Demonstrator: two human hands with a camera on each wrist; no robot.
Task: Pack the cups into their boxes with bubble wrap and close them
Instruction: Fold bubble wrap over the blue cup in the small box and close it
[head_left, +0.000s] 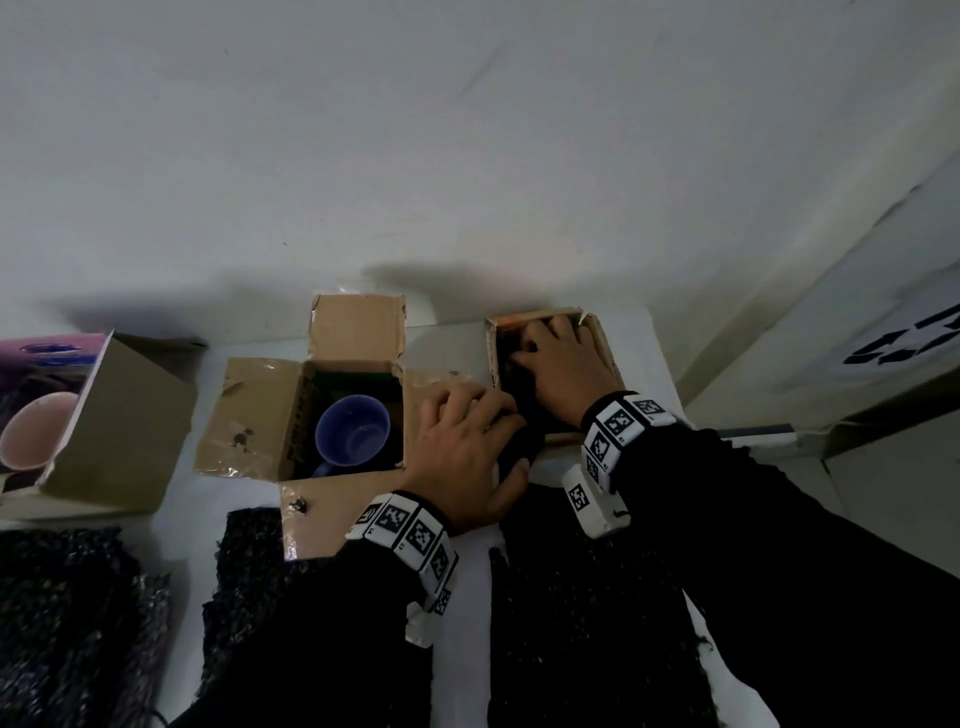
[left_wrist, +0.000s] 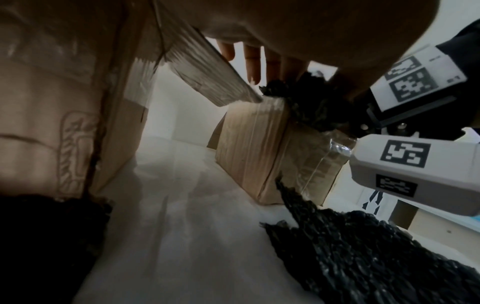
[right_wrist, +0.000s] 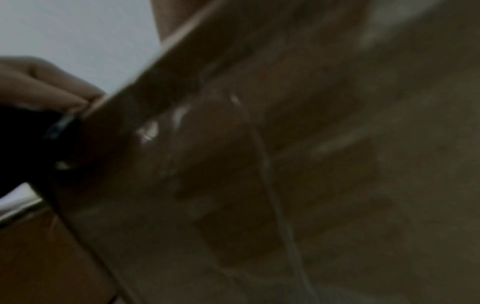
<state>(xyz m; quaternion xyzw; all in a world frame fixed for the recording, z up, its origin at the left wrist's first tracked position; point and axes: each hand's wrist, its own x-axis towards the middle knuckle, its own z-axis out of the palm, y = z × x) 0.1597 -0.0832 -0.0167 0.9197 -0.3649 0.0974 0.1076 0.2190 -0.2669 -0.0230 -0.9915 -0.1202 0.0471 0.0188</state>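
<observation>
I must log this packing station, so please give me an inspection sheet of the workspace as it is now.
Surface: white table.
Job's things: blue cup in the open middle box; pink cup in the left box; right box being stuffed with black bubble wrap.
Clutter: loose black wrap sheets.
Grippers: left hand grips the wrap; right hand pushes inside the right box.
Cables: nothing seen.
Surroundings: white wall.
</observation>
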